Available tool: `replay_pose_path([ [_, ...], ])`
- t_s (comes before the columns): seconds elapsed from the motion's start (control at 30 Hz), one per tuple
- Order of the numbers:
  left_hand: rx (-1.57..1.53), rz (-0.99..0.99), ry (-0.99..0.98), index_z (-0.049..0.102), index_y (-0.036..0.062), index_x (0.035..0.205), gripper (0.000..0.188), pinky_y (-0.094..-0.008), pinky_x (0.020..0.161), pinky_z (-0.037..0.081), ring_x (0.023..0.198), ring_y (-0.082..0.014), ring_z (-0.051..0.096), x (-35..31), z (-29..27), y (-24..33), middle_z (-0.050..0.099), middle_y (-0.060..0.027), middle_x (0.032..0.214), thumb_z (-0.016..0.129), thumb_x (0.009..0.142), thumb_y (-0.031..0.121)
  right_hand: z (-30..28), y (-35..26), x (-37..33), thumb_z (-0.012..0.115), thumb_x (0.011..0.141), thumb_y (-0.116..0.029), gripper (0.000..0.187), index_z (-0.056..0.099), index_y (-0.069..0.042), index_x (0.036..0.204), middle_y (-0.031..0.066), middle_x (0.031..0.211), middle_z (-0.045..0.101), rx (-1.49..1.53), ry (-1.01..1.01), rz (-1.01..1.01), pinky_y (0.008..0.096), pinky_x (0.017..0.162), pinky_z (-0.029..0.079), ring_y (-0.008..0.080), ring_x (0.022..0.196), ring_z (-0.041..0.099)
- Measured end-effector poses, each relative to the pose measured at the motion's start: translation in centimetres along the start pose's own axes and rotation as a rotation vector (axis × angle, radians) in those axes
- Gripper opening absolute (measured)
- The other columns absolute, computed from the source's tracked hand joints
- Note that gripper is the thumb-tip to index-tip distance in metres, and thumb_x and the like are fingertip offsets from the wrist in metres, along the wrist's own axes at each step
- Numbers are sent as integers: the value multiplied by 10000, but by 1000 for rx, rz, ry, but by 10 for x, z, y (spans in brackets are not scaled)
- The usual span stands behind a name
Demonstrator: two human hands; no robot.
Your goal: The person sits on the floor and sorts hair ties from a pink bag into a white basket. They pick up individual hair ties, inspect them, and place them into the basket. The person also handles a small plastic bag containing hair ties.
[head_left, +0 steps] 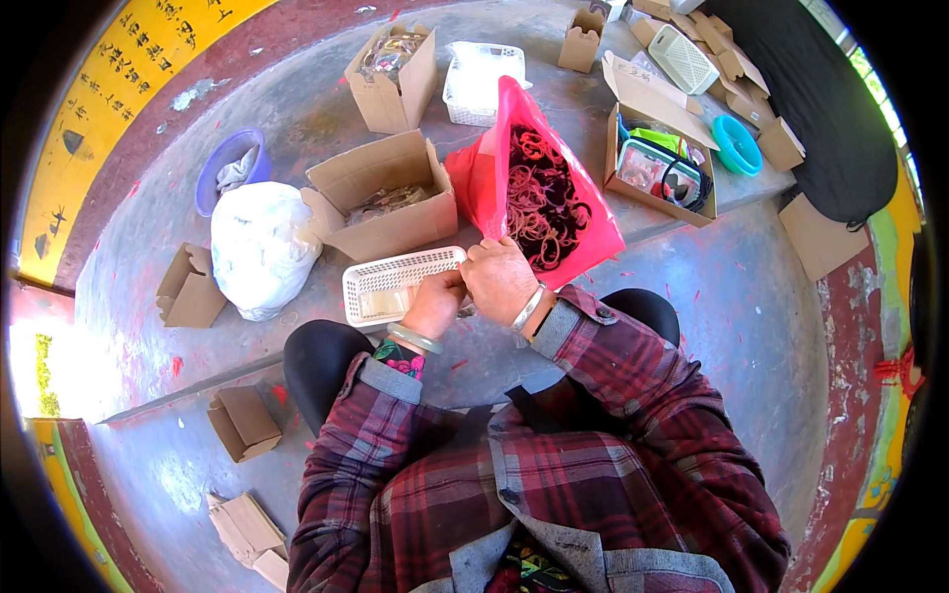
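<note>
My left hand and my right hand meet in front of me, fingers pinched together. Whatever they grip is mostly hidden; a small shiny bit shows below the fingers. Beside my left hand lies a white slotted plastic basket with pale flat pieces in it. Just beyond my right hand stands a pink bag, its mouth wide, full of dark and reddish ring-shaped bands like hair ties. Behind the basket is a cardboard box holding clear packets.
Left of the box sit a stuffed white plastic bag, a purple basin and a small carton. Farther back are a carton of packets and a white basket. At right stand a filled box and a turquoise basin.
</note>
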State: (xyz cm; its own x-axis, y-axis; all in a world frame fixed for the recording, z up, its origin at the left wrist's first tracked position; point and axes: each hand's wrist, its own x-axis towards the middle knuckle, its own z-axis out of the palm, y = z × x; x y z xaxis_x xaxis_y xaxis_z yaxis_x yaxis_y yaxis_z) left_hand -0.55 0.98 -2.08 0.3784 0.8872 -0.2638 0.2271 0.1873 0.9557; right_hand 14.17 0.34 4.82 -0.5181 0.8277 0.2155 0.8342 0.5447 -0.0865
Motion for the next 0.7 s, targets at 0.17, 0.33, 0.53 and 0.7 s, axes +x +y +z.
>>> replay_pose_path([
  [0.17, -13, 25, 10, 628, -38, 903, 143, -219, 622, 410, 708, -79, 502, -1, 0, 0, 604, -25, 797, 525, 819, 16, 0, 0, 1, 570, 686, -147, 93, 641, -90, 707, 58, 769, 587, 7, -4, -11, 355, 728, 416, 212, 809, 554],
  [0.33, 66, 0, 22, 625, -40, 887, 159, -210, 597, 389, 676, -79, 488, -6, 0, 17, 595, -23, 771, 500, 808, 19, 2, 1, 1, 580, 682, -153, 89, 637, -89, 706, 52, 772, 585, 13, 35, -15, 356, 729, 412, 213, 813, 552],
  [0.53, -6, 11, 38, 624, -38, 886, 168, -210, 593, 393, 666, -84, 497, -4, -2, 7, 601, -30, 772, 489, 802, 13, -5, 0, 1, 586, 678, -167, 91, 634, -94, 703, 48, 766, 578, 46, 30, -17, 368, 729, 409, 217, 811, 551],
  [0.7, 50, 45, 22, 621, -47, 911, 173, -228, 666, 442, 736, -96, 542, 2, -3, -5, 618, -45, 808, 488, 815, 9, 3, 4, 1, 586, 683, -172, 103, 579, -74, 656, 68, 718, 546, 99, 121, -25, 388, 699, 408, 251, 765, 545],
])
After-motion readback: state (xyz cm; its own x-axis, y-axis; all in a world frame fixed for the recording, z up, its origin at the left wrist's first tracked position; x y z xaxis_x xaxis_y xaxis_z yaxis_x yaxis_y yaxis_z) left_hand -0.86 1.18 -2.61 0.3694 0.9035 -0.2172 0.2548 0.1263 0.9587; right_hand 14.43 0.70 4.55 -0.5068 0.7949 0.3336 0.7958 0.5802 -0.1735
